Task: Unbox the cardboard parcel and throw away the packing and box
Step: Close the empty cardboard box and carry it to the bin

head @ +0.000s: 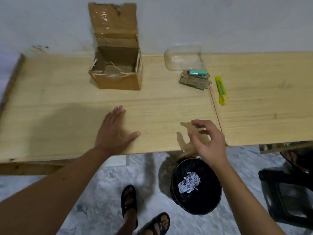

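Note:
The brown cardboard box [116,72] stands open on the wooden table [67,106], its taped lid leaning back against the wall; its inside looks empty apart from torn edges. My left hand [113,131] lies flat on the table in front of the box, palm down, holding nothing. My right hand [208,139] hovers above the table's front edge with fingers loosely curled and apart, nothing visible in them. Directly below it on the floor stands a black bin [196,185] with shredded white paper [189,182] inside.
At the back right of the table lie a clear plastic container [183,56], a stack of small flat packs [194,82] with a teal item [197,72] on top, and a yellow-green utility knife [221,90]. A dark stool [288,192] stands right of the bin. My sandalled feet [130,202] are beneath.

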Demonstrator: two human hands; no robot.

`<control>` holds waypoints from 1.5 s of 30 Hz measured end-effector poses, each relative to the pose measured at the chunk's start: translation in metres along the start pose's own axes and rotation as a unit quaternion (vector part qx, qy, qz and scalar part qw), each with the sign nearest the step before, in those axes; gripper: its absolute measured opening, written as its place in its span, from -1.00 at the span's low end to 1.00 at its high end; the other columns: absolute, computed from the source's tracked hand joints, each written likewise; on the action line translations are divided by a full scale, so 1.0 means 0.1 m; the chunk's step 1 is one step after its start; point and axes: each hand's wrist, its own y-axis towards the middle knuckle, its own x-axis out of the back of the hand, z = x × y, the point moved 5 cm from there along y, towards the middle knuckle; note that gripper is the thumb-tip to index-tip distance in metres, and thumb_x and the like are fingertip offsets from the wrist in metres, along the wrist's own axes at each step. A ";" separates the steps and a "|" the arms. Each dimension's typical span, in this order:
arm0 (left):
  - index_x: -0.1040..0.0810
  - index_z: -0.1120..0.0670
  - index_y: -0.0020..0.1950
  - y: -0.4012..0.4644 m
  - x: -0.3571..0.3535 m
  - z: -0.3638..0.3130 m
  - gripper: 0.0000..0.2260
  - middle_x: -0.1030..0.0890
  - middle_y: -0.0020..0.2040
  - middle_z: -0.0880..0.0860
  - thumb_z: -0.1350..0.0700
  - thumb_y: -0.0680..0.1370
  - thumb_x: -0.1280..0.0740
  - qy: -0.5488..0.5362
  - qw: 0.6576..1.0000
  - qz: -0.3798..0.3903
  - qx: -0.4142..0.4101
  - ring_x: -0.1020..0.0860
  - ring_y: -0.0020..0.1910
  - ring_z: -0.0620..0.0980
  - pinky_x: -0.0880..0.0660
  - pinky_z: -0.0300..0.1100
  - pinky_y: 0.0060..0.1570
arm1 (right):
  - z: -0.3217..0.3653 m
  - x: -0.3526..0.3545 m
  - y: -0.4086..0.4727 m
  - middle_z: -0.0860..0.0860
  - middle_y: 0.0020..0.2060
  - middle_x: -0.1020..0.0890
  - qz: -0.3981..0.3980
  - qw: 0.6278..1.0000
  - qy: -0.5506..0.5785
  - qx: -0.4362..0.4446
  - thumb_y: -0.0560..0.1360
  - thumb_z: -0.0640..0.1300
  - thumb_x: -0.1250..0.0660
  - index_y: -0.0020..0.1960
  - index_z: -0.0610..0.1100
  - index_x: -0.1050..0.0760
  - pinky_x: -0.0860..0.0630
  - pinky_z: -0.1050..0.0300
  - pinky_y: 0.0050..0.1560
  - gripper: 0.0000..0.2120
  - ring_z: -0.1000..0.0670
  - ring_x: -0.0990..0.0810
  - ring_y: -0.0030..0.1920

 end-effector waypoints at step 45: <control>-0.66 0.06 -0.02 2.34 1.14 0.86 -0.65 -0.65 -0.18 -0.02 -0.01 0.65 -0.10 -0.647 0.746 -0.051 0.151 -0.65 -0.12 -0.09 -0.56 -0.17 -0.05 | 1.02 -2.06 2.76 0.05 0.29 -0.60 0.088 0.940 0.302 -0.135 0.45 0.07 -0.41 0.26 0.08 -0.56 -0.45 -0.04 0.31 -0.61 0.03 -0.55 0.31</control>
